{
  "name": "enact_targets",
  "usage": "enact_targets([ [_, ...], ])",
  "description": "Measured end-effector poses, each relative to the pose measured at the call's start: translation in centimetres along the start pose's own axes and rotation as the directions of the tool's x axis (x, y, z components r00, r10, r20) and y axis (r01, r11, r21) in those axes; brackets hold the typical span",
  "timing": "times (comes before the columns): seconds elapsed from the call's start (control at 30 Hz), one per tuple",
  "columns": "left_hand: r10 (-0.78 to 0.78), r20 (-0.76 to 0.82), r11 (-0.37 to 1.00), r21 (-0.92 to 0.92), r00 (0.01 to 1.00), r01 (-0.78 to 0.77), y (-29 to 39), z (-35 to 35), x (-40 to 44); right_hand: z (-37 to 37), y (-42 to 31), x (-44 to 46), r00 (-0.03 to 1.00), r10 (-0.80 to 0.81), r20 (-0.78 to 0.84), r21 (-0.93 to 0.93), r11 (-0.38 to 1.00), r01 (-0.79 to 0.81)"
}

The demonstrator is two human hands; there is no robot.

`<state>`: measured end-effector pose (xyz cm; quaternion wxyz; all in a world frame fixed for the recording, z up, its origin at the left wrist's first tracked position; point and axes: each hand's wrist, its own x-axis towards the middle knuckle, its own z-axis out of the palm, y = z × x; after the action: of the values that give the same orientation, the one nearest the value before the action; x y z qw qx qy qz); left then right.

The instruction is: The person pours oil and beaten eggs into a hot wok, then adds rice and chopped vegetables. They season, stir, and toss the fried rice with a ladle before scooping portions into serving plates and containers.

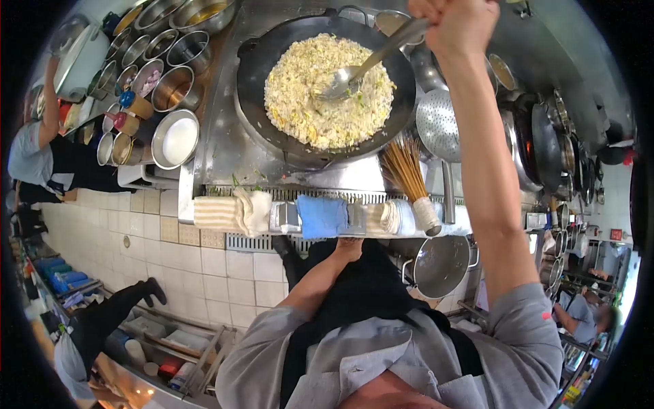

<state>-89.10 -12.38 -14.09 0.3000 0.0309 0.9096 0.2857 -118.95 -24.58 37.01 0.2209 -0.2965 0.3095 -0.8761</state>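
Note:
A black wok [246,88] on the stove holds a wide heap of fried rice [293,88] with yellow and green bits. My right hand [463,27] is closed around the handle of a metal ladle [392,46], up at the top right of the wok. The ladle's bowl rests in the middle of the rice. My left hand [349,249] is low, at the counter's front edge below a blue cloth [321,217]; its fingers are mostly hidden under the edge.
Right of the wok lie a bamboo brush [405,170] and a perforated strainer [438,123]. Metal bowls [178,88] and squeeze bottles [126,123] stand at the left. A pot [439,266] sits below the counter's edge. Other people [34,153] stand at the left and right.

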Motion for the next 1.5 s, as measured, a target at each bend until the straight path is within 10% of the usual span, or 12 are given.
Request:
enact_targets([
  [0.17, 0.089, -0.114, 0.996, 0.025, 0.989, -0.086, -0.2, -1.2, -2.9, 4.3, 3.3, -0.1, 0.997, -0.074, -0.009, -0.562, 0.825, 0.056],
  [0.4, 0.138, -0.087, 0.885, -0.437, 0.987, -0.162, -2.9, -5.4, -11.9, 6.5, 6.4, -1.1, 0.96, -0.194, 0.203, -0.605, 0.746, 0.279],
  [0.47, 0.149, -0.094, 0.868, -0.464, 0.984, -0.176, -3.9, -7.9, -14.2, 8.9, 6.2, 0.4, 0.997, 0.069, -0.016, -0.489, 0.87, -0.068],
  [0.53, 0.178, -0.138, 0.81, -0.542, 0.974, -0.224, -4.6, -9.5, -16.7, 8.8, 6.6, 3.6, 0.998, 0.02, -0.063, -0.694, 0.717, -0.058],
  [0.67, 0.078, -0.169, 0.711, -0.681, 0.983, -0.174, -4.7, -14.4, -19.9, 6.7, 5.2, 2.8, 0.955, -0.297, 0.011, -0.396, 0.875, 0.277],
  [0.73, 0.095, -0.15, 0.671, -0.72, 0.984, -0.174, -5.0, -14.4, -20.4, 4.1, 7.7, 0.0, 0.939, -0.295, 0.178, -0.557, 0.757, 0.343],
  [0.83, 0.153, -0.085, 0.648, -0.743, 0.985, -0.165, -6.9, -11.9, -19.6, 4.9, 3.2, 0.0, 0.994, -0.032, -0.105, -0.536, 0.844, -0.029],
  [1.03, 0.173, -0.022, 0.813, -0.56, 0.985, -0.155, -8.4, -6.7, -16.4, -1.0, -4.3, -2.9, 0.99, -0.11, 0.088, -0.427, 0.894, 0.138],
  [1.13, 0.194, -0.008, 0.889, -0.421, 0.981, -0.179, -6.4, -5.8, -13.9, -3.6, 4.8, -1.3, 0.817, -0.547, -0.183, -0.625, 0.706, 0.333],
  [1.37, 0.194, -0.132, 0.971, -0.115, 0.972, -0.209, -2.9, -2.0, -6.9, 0.6, -1.4, -3.4, 0.949, -0.203, -0.242, -0.209, 0.966, 0.153],
  [1.43, 0.263, -0.231, 0.962, -0.011, 0.937, -0.273, -2.5, -0.4, -4.7, 3.1, 4.1, -5.1, 0.756, -0.457, -0.469, -0.439, 0.863, 0.25],
  [1.5, 0.282, -0.256, 0.959, 0.07, 0.925, -0.273, -1.9, -0.3, -3.5, -0.8, 6.1, -3.7, 0.842, -0.426, -0.331, -0.383, 0.876, 0.293],
])
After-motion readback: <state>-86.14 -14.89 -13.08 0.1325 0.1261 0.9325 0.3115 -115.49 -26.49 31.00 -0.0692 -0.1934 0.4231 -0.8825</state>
